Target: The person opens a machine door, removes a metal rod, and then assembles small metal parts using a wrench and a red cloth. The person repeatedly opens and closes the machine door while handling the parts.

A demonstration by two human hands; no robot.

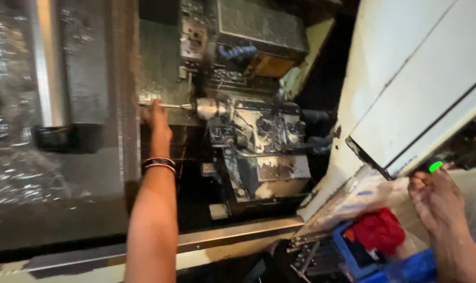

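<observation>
The left hand reaches deep into the lathe, fingers closed on the thin steel rod that runs into the chuck. The right hand rests fingertips on the green button — 1 press with the spindle live could snatch the rod and pull the wrist, with its 2 bands, inward. Surfaces look oily and chip-strewn; the room is dim, a blue bin with a red rag below.
</observation>
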